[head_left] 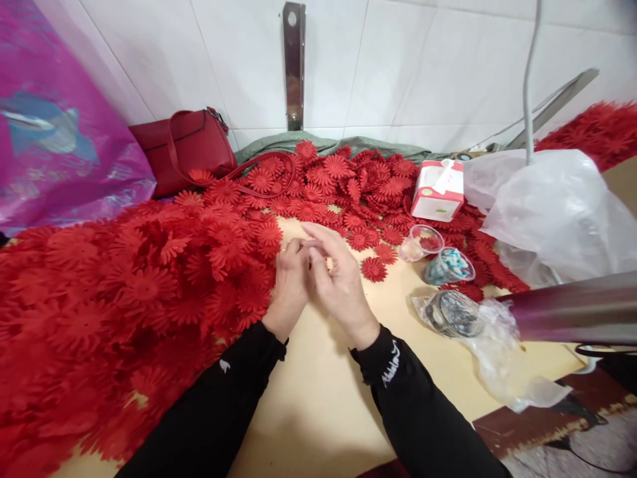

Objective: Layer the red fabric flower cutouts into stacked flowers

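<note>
My left hand (290, 279) and my right hand (342, 282) meet over the middle of the table (318, 392), fingertips touching. The left fingers are curled in, with a ring on one of them. On the right, thumb and fingers bend toward the left fingertips in a pinch. Anything between them is too small or hidden to make out. Close by on the left lies a large heap of red fabric flowers (149, 285), reaching up to my left hand. A few loose red flowers (373, 269) lie just right of my right hand.
More flowers (338, 179) spread along the wall beside a red handbag (184, 149) and a purple bag (60, 133). To the right are a tissue pack (438, 190), a clear cup (422, 243), a cup of blue-white bits (448, 267), a dark-filled container (454, 314) and a metallic cylinder (572, 309).
</note>
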Demonstrator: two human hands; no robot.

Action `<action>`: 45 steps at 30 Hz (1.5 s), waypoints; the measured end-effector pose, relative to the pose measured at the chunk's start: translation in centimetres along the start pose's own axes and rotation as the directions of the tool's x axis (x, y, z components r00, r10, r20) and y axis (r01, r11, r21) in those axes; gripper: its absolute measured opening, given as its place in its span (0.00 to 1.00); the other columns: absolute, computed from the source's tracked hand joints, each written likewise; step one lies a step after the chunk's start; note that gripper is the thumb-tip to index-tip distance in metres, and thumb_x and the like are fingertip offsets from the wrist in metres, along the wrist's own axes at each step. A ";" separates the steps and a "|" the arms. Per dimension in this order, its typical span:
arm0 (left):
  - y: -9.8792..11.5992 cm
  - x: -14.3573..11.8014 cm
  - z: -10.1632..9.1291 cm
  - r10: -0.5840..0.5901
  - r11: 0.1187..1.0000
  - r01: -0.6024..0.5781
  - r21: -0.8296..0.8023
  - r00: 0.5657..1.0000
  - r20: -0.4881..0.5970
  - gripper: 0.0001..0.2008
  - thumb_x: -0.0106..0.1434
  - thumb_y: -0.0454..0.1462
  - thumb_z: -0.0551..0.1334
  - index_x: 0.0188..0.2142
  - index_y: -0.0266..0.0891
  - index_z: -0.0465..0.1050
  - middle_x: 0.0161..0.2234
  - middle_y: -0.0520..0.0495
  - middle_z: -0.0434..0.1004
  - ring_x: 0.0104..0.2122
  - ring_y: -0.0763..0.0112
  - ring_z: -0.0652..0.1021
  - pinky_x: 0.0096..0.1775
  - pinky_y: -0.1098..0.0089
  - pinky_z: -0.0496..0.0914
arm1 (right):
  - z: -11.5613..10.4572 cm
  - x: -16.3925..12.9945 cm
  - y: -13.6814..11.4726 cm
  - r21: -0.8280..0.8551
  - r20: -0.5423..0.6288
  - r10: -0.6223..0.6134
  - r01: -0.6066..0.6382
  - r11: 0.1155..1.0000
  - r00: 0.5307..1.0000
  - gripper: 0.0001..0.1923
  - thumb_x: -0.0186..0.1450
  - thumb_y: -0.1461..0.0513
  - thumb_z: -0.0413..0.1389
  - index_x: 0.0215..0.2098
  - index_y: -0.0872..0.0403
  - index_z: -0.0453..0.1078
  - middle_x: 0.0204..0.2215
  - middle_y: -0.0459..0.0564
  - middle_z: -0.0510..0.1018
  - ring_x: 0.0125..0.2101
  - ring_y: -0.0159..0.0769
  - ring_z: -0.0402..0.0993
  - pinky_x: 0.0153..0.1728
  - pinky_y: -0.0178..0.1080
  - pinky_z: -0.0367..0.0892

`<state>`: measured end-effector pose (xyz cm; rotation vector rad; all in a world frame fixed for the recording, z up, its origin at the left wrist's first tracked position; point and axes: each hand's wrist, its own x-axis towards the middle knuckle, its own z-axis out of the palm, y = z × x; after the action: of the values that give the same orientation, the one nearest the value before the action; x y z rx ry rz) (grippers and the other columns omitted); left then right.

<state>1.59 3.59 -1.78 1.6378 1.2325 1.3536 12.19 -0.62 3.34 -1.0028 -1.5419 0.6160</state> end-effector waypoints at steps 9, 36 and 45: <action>1.3 0.2 -0.7 0.034 0.997 -0.023 0.077 0.990 -0.138 0.13 0.75 0.44 0.58 0.36 0.40 0.73 0.31 0.52 0.73 0.31 0.71 0.73 0.36 0.71 0.67 | -3.0 -3.1 3.5 -0.477 0.106 0.208 -0.134 0.869 0.972 0.10 0.64 0.61 0.66 0.44 0.51 0.77 0.46 0.56 0.78 0.48 0.50 0.74 0.52 0.53 0.71; 2.6 -1.1 0.7 0.000 0.907 0.109 -0.407 0.966 0.258 0.12 0.66 0.45 0.69 0.40 0.39 0.81 0.42 0.45 0.86 0.42 0.65 0.83 0.52 0.64 0.76 | -4.5 -2.3 3.1 -0.020 -0.239 0.196 -0.206 0.978 0.951 0.06 0.69 0.58 0.61 0.35 0.51 0.77 0.43 0.53 0.80 0.49 0.42 0.77 0.51 0.46 0.72; 2.5 -1.2 1.2 -0.025 0.920 0.125 -0.372 0.965 0.262 0.08 0.64 0.41 0.68 0.37 0.39 0.77 0.34 0.49 0.82 0.36 0.69 0.80 0.46 0.68 0.75 | -4.5 -2.0 2.7 -0.204 -0.268 0.044 -0.101 0.974 0.962 0.07 0.70 0.59 0.59 0.33 0.50 0.72 0.45 0.53 0.78 0.50 0.42 0.75 0.56 0.49 0.68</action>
<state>3.33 1.71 -0.13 1.4128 0.8089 1.2045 17.24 -1.61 1.09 -1.2581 -1.3598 0.3521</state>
